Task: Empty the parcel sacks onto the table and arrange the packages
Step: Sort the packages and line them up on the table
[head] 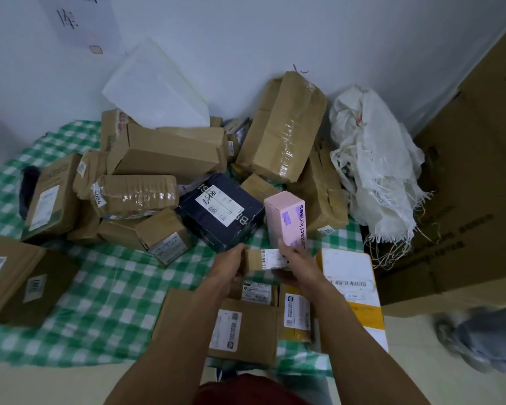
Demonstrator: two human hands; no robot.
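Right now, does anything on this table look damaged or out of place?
Yes. The white woven sack at the right is frayed, loose threads hanging off its edge. The tall taped box leans askew, dented.

We find both forearms bare along their whole visible length, the left forearm (173, 325) and the right forearm (354, 325), and the left hand (231, 266) and right hand (297, 263) are bare as well. Low between the arms we see a dark red garment (246, 390), a rounded patch of plain-looking cloth, too blurred for us to make out any seam or print.
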